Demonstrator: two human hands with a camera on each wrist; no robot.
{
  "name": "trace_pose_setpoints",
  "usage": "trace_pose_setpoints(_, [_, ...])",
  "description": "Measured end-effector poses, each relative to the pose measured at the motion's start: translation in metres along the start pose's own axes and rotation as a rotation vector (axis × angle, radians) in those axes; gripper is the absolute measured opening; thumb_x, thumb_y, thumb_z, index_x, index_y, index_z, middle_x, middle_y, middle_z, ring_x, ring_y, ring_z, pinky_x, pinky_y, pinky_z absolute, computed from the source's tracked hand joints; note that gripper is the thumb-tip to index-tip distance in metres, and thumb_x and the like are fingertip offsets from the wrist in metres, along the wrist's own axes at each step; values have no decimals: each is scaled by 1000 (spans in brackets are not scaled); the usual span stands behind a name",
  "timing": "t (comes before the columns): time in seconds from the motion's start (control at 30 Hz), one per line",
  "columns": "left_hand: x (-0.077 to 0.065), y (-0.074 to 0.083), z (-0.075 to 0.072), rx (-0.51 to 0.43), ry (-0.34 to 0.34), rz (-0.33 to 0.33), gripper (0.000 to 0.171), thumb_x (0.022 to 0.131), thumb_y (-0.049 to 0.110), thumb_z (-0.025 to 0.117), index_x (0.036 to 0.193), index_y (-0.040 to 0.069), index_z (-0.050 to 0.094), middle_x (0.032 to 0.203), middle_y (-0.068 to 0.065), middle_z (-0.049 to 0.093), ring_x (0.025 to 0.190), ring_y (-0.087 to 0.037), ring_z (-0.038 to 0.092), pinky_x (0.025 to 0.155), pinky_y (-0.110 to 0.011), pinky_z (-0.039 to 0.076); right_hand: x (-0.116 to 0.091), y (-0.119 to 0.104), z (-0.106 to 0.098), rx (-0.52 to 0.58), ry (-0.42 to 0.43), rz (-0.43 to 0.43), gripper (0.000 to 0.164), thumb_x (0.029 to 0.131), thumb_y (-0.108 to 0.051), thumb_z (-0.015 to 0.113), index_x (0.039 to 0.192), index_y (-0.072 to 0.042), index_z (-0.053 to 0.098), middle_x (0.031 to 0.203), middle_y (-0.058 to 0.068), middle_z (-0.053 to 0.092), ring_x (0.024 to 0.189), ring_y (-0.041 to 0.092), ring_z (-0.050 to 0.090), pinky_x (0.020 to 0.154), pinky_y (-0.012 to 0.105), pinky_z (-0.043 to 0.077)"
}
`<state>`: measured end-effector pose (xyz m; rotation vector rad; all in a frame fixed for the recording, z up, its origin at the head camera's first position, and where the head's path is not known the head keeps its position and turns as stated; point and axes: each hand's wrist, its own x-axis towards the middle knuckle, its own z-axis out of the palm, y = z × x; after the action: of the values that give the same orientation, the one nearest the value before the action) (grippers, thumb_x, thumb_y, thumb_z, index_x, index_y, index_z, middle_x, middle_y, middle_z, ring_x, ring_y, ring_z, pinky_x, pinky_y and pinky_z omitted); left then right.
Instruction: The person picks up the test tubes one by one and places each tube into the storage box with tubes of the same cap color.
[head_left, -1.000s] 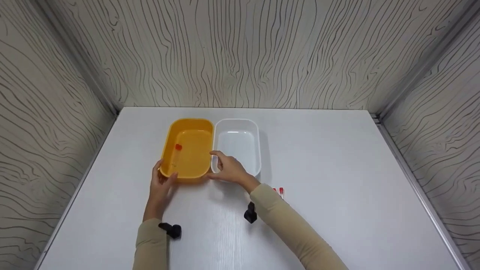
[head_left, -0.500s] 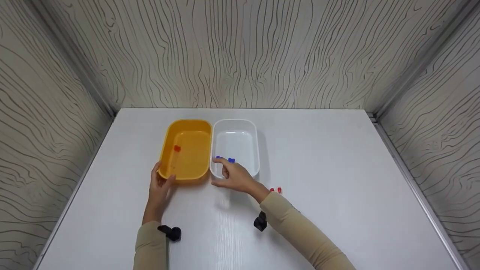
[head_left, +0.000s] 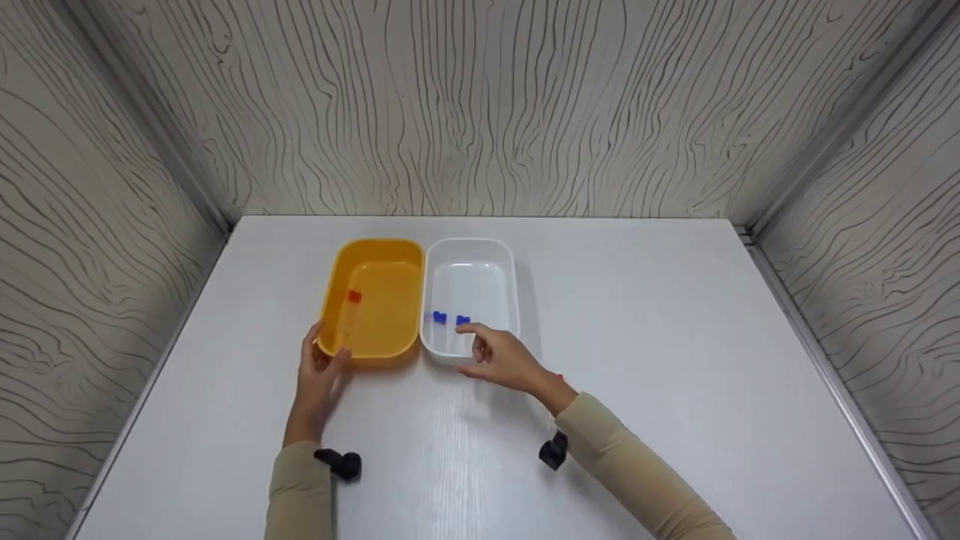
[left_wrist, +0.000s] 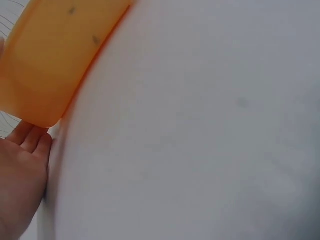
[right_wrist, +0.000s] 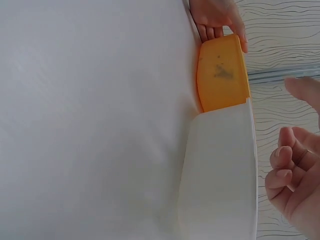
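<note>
At the near-left corner of an orange bin [head_left: 384, 352], my left hand [head_left: 319, 375] holds the rim, thumb on the near side and fingers at the left wall. Inside lies a clear tube with a red cap [head_left: 355, 296]. A white bin [head_left: 512, 285] stands right against it, holding two blue-capped tubes, one cap [head_left: 439, 317] left of the other [head_left: 463, 320]. Over that bin's near edge hangs my right hand [head_left: 506, 360], holding nothing, its thumb and index finger spread apart. The right wrist view shows its other fingers [right_wrist: 282, 156] loosely bent.
A bit of a red cap [head_left: 559, 376] shows beside my right wrist; the arm hides the rest. Both bins rest on a white table [head_left: 637, 300] before a wood-grain panel [head_left: 480, 112]. A black wrist camera [head_left: 553, 450] juts from the right sleeve, another [head_left: 345, 465] from the left.
My right hand has drawn rightward and towards me, away from the seam between the bins, uncovering the two blue caps. The left hand stays on the orange bin.
</note>
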<state>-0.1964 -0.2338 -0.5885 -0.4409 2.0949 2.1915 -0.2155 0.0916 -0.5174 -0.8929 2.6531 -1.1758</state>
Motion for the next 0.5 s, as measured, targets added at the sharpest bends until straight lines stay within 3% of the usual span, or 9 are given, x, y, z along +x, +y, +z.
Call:
trace_pose_setpoints(0.27, [0,5,0,-5,1,-16,75,91,36,64,150,40,18,163,3,21,147,-16,27,125,-41,22,-21,12,-9,36,1,-3,51,84,-24,74,128,-6,56,76,9,61,65,1,44,60,14,41])
trace_pose_setpoints(0.5, [-3,13,0,-26,-19,-14,75,93,21,63,152,31,16,163,-3,21,151,-19,23,126,-39,20,-45,26,-19,8,-4,18,52,85,-26,73,128,-3,56,75,6,59,62,-1,41,57,14,39])
